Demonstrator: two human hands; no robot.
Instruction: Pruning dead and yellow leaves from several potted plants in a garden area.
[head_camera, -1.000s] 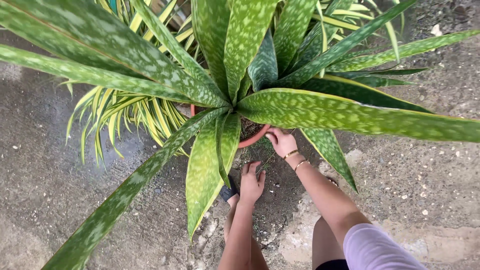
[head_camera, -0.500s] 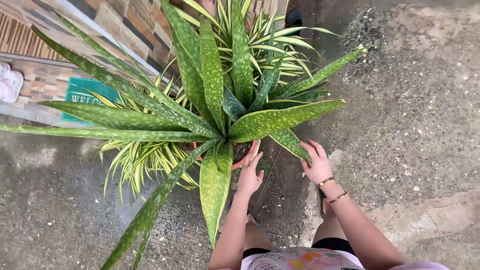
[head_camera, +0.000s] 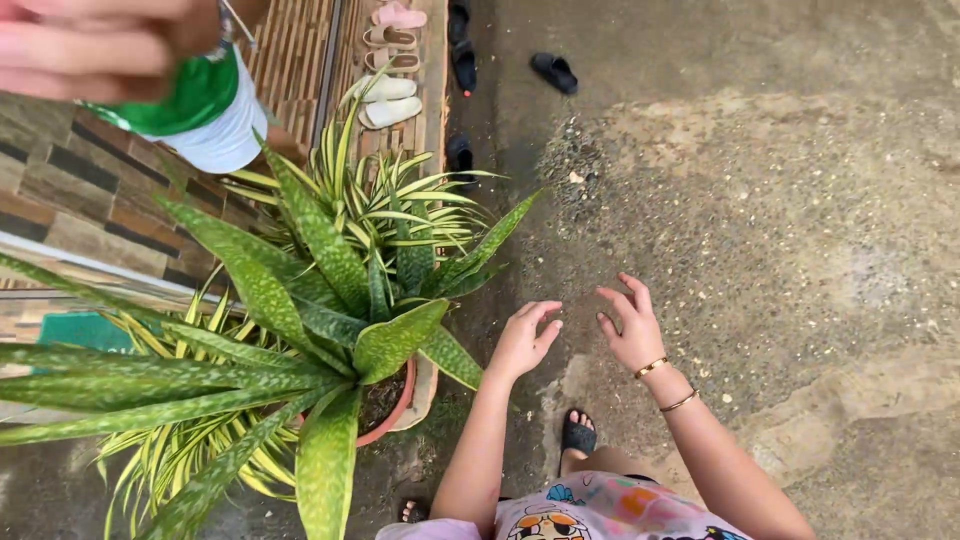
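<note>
While both hands hang free above the ground, left hand (head_camera: 522, 342) and right hand (head_camera: 632, 330) with released grip, fingers spread, holding nothing; spotted plant in its red pot (head_camera: 392, 408) at lower left of frame, just beside the left hand. Likely risks: snapping a long leaf (head_camera: 395, 340) on a careless reach, tipping the pot
</note>
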